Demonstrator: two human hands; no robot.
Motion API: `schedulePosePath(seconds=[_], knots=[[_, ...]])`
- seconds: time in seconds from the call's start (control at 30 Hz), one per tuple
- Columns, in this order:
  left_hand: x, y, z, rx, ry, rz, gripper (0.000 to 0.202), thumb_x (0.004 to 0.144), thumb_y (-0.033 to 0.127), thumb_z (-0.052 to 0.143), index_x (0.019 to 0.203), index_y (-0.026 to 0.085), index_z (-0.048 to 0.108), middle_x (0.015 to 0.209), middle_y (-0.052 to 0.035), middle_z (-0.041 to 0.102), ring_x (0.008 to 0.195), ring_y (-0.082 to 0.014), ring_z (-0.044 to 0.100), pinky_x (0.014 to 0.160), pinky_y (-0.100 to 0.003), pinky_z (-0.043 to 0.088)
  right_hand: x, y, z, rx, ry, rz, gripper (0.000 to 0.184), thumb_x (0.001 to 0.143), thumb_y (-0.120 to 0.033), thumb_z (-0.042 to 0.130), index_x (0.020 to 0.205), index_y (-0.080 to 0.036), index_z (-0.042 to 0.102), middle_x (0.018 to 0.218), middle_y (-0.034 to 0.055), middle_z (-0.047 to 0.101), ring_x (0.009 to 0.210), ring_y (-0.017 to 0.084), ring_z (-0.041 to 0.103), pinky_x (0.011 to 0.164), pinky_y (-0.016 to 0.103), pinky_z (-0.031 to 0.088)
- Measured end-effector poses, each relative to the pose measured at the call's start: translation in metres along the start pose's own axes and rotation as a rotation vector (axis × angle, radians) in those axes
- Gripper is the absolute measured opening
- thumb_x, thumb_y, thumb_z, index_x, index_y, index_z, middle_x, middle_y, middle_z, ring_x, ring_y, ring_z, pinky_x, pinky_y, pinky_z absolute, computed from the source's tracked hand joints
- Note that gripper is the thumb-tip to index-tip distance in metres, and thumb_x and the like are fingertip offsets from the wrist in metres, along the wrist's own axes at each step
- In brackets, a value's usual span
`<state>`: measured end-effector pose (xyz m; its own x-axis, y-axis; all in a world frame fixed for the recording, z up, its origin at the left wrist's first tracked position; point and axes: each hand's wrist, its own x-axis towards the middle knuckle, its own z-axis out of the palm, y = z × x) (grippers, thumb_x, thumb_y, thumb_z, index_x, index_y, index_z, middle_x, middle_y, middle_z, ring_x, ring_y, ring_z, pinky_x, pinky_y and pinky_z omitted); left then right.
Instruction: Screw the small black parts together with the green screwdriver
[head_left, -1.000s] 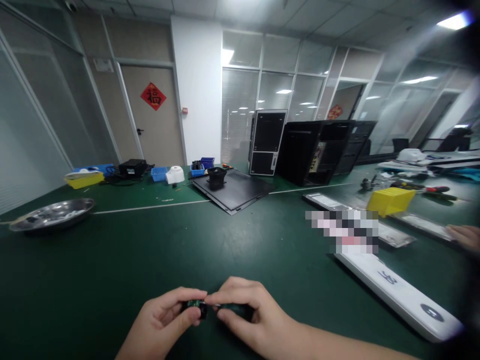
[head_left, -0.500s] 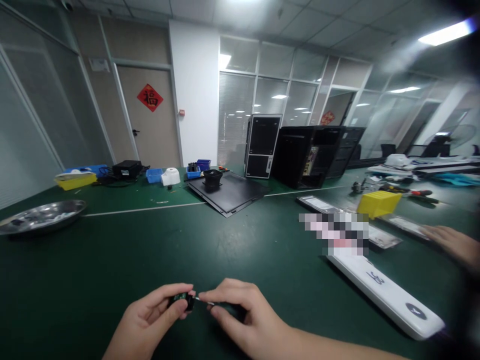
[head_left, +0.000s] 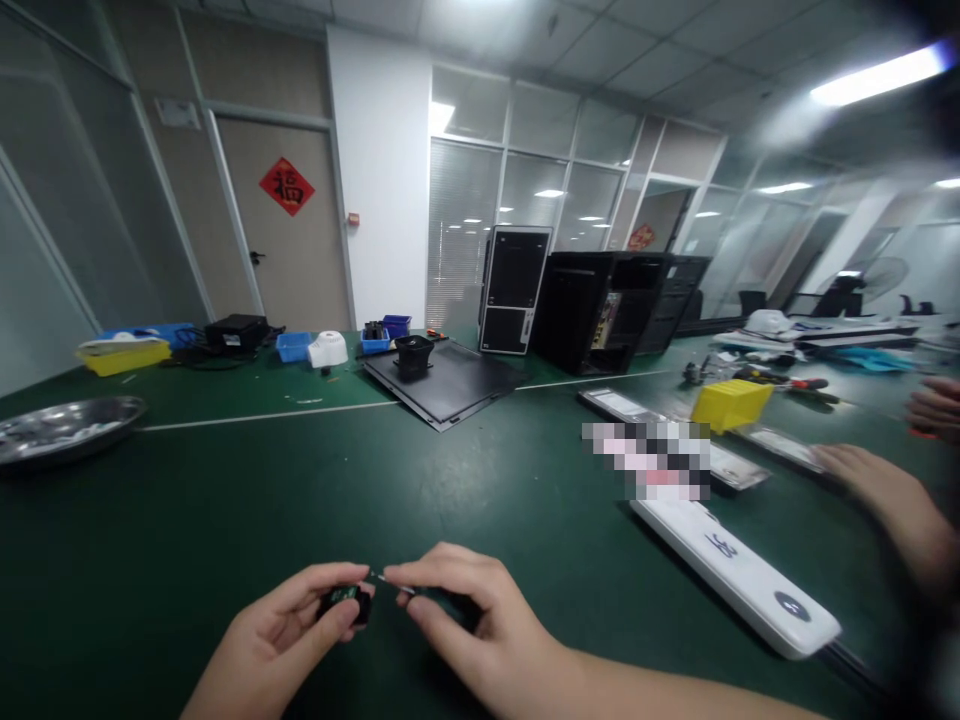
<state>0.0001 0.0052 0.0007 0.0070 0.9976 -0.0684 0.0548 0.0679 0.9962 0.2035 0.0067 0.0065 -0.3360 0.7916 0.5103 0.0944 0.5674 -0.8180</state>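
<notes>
Near the front edge of the view my left hand (head_left: 292, 630) is closed, its thumb and fingers pinching a small black part with a green circuit board (head_left: 346, 597). Just to the right, my right hand (head_left: 480, 620) grips a thin metal-tipped tool (head_left: 394, 583) between thumb and forefinger. The tool's tip points left, close to the upper right of the black part, with a small gap between them. Most of its handle is hidden inside my right hand, so its exact kind cannot be made out.
Ahead on the green table (head_left: 247, 510) lies a black panel (head_left: 457, 385). To the right are a long white bar (head_left: 739, 570) with a cable, a yellow bin (head_left: 731, 405) and another person's hand (head_left: 874, 490). A metal dish (head_left: 67, 430) sits left; computer cases (head_left: 600, 310) stand behind.
The tool's tip has lifted slightly away from the black part. My view has turned a little right, and more of the other people's hands shows at the right edge.
</notes>
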Motion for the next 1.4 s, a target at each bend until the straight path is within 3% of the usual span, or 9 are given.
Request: schedulePosePath(seconds=[0.17,0.37,0.5,0.73,0.83,1.0,1.13,1.3,1.4], knots=[[0.004,-0.007,-0.003,0.037,-0.038,0.055,0.024,0.067,0.037,0.08,0.085,0.021,0.075,0.085,-0.0044,0.078,0.088,-0.027,0.073,0.073,-0.029,0.061,0.0,-0.003,0.001,0.008,0.05,-0.014,0.027,0.092,-0.018,0.057,0.114,-0.02,0.072,0.092,0.0083,0.072,0.084,0.018,0.068,0.078,0.031,0.055],[0.004,-0.015,-0.002,-0.022,-0.126,0.115,0.02,0.07,0.033,0.08,0.085,0.021,0.074,0.097,-0.0051,0.074,0.1,-0.0283,0.069,0.088,-0.032,0.057,-0.005,-0.002,0.002,-0.036,-0.086,-0.02,0.03,0.092,-0.016,0.057,0.118,-0.022,0.069,0.099,0.0079,0.071,0.09,0.018,0.067,0.082,0.031,0.054],[0.002,-0.016,0.0,-0.075,-0.182,0.113,0.027,0.076,0.029,0.077,0.1,0.023,0.068,0.096,-0.0045,0.073,0.1,-0.0249,0.069,0.09,-0.033,0.056,-0.008,-0.001,0.002,-0.065,-0.101,0.01,0.032,0.092,-0.015,0.056,0.121,-0.023,0.067,0.101,0.0074,0.069,0.091,0.017,0.066,0.084,0.031,0.053],[0.001,-0.01,0.001,-0.186,-0.247,0.086,0.029,0.077,0.029,0.078,0.098,0.021,0.06,0.122,-0.0115,0.066,0.111,-0.0287,0.065,0.092,-0.039,0.056,-0.01,0.004,0.002,-0.086,-0.142,0.03,0.033,0.091,-0.014,0.056,0.121,-0.023,0.068,0.102,0.0069,0.067,0.092,0.017,0.065,0.085,0.031,0.052],[0.0,-0.009,0.001,-0.17,-0.255,0.094,0.028,0.078,0.029,0.077,0.101,0.021,0.062,0.123,-0.0107,0.065,0.111,-0.0293,0.065,0.092,-0.039,0.056,-0.01,0.005,0.002,-0.1,-0.146,0.053,0.032,0.092,-0.014,0.056,0.12,-0.024,0.068,0.101,0.0066,0.067,0.091,0.017,0.065,0.085,0.031,0.052],[0.001,-0.012,-0.002,-0.126,-0.249,0.092,0.042,0.081,0.026,0.072,0.121,0.022,0.057,0.126,-0.0134,0.065,0.117,-0.0309,0.062,0.093,-0.04,0.055,-0.009,0.007,0.001,-0.112,-0.16,0.065,0.032,0.092,-0.016,0.056,0.12,-0.024,0.068,0.101,0.007,0.067,0.091,0.017,0.065,0.084,0.032,0.052],[0.001,-0.013,-0.003,-0.113,-0.26,0.116,0.033,0.084,0.029,0.068,0.115,0.022,0.058,0.137,-0.0149,0.058,0.12,-0.031,0.06,0.089,-0.038,0.057,-0.008,0.007,0.0,-0.117,-0.166,0.075,0.032,0.092,-0.016,0.056,0.121,-0.025,0.068,0.1,0.0067,0.067,0.09,0.018,0.065,0.083,0.032,0.052],[-0.002,-0.009,-0.004,-0.031,-0.247,0.068,0.037,0.084,0.032,0.068,0.119,0.021,0.061,0.123,-0.0125,0.067,0.121,-0.0307,0.059,0.102,-0.04,0.049,-0.008,0.007,0.0,-0.131,-0.179,0.077,0.032,0.092,-0.016,0.056,0.121,-0.025,0.068,0.099,0.0065,0.067,0.089,0.018,0.064,0.083,0.032,0.052],[-0.002,-0.009,-0.005,-0.014,-0.249,0.055,0.037,0.084,0.033,0.068,0.12,0.023,0.063,0.125,-0.0105,0.065,0.126,-0.0306,0.055,0.107,-0.041,0.045,-0.008,0.008,0.0,-0.136,-0.186,0.085,0.034,0.092,-0.015,0.056,0.122,-0.026,0.068,0.099,0.0062,0.067,0.089,0.017,0.064,0.083,0.032,0.052]])
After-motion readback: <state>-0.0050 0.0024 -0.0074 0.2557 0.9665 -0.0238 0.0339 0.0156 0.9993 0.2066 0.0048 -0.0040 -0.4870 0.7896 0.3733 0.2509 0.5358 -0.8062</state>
